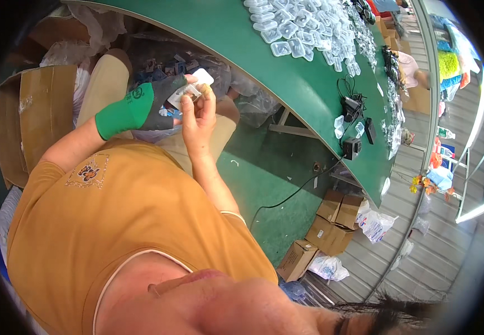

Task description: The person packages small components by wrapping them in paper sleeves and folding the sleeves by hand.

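My left hand (166, 103) wears a green and dark grey glove with bare fingertips. It is closed around a small whitish, partly see-through package (178, 97). My right hand (200, 120) is bare, its thumb and fingers pinched on the same package from the other side. A flat white rounded piece (203, 77) shows at the fingertips; I cannot tell which hand bears it. Both hands are over my lap, close to the table's near edge. Beyond them lies a clear plastic bag (214, 72) with several small blue and white pieces (166, 67).
A green table (214, 28) curves across the top, bearing a heap of clear plastic cases (303, 28), black adapters with cables (353, 106) and a small black device (352, 148). An open cardboard box (46, 111) stands at left. More cartons (328, 234) and a cable (292, 195) are at lower right.
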`<control>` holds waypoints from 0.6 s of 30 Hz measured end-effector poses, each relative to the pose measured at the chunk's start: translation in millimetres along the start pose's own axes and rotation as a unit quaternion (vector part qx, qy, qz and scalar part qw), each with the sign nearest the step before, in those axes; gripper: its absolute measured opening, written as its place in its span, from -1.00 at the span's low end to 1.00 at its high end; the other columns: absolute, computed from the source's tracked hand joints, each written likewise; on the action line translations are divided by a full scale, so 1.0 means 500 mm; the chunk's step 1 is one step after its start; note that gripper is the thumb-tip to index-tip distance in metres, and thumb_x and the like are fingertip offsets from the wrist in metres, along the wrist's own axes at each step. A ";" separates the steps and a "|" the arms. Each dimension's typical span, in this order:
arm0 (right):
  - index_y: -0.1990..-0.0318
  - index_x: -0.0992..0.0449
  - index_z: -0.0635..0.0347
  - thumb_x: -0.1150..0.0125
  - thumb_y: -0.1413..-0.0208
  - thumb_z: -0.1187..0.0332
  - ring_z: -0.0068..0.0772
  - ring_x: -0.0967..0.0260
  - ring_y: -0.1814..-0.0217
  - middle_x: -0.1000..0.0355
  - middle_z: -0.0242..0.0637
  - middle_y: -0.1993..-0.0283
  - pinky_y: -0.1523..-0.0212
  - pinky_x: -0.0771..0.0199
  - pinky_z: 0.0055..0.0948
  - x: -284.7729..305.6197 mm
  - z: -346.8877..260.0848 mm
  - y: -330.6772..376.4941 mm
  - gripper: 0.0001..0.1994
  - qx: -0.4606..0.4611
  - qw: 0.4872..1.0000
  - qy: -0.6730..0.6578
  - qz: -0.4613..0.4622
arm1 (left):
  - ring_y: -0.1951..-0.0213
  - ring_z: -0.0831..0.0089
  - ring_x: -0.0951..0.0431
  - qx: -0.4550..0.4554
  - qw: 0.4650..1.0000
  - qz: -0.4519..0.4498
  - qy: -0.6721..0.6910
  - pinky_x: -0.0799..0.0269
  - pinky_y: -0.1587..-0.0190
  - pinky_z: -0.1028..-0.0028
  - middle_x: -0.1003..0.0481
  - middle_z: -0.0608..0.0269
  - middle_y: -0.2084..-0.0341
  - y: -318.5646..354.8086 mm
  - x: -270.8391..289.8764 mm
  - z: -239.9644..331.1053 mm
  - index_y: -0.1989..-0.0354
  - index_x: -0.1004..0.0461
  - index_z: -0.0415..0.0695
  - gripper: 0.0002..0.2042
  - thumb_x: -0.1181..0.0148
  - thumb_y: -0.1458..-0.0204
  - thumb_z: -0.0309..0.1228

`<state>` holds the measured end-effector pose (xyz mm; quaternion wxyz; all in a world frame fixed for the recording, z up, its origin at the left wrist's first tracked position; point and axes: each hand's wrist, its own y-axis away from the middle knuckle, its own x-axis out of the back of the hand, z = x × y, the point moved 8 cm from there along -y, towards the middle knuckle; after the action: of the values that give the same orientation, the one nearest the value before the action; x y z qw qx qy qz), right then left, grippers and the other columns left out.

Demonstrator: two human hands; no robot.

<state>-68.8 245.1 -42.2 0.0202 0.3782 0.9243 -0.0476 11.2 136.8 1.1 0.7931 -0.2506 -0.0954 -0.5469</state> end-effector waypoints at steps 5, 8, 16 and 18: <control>-0.24 -0.33 0.29 -0.10 -0.35 0.50 -0.57 -0.44 0.15 -0.48 -0.27 -0.03 0.10 -0.50 -0.53 -0.017 -0.059 -0.015 -0.66 0.086 0.993 0.082 -0.023 | 0.07 0.22 -0.60 0.008 0.997 0.073 0.008 -0.52 0.02 0.26 -0.52 0.08 0.06 0.015 -0.007 -0.020 -0.25 -0.30 -0.08 -0.41 -0.38 -0.01 -0.44; -0.13 -0.41 0.25 0.06 -0.47 0.26 -0.53 -0.44 0.20 -0.37 -0.38 0.13 0.20 -0.47 -0.48 0.031 -0.037 -0.037 -0.71 0.034 0.986 -0.152 0.054 | 0.20 0.27 -0.55 0.092 0.992 0.043 0.072 -0.51 0.07 0.30 -0.48 0.12 0.19 0.019 0.001 -0.035 -0.17 -0.28 -0.07 -0.47 -0.23 0.04 -0.53; 0.03 -0.45 0.12 -0.14 -0.37 0.32 -0.60 -0.40 0.31 -0.48 -0.43 0.23 0.26 -0.45 -0.50 -0.016 0.012 -0.051 -0.86 -0.187 0.946 -0.202 -0.170 | 0.21 0.22 -0.60 0.066 0.997 -0.037 0.028 -0.51 0.07 0.29 -0.53 0.06 0.18 0.012 0.005 -0.013 -0.54 0.05 -0.05 -0.11 -0.16 0.06 -0.56; 0.07 -0.45 0.09 -0.19 -0.33 0.37 -0.62 -0.39 0.32 -0.48 -0.45 0.23 0.26 -0.45 -0.50 -0.027 0.021 -0.048 -0.90 -0.166 0.961 -0.156 -0.154 | 0.20 0.20 -0.61 0.061 0.996 -0.054 0.022 -0.52 0.07 0.29 -0.54 0.06 0.16 0.009 -0.005 -0.032 -0.59 0.15 -0.03 -0.05 -0.16 0.04 -0.57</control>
<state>-76.0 217.8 -49.9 0.2192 0.2106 0.9516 0.0459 12.3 132.1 -15.0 0.7780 -0.1839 -0.1243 -0.5877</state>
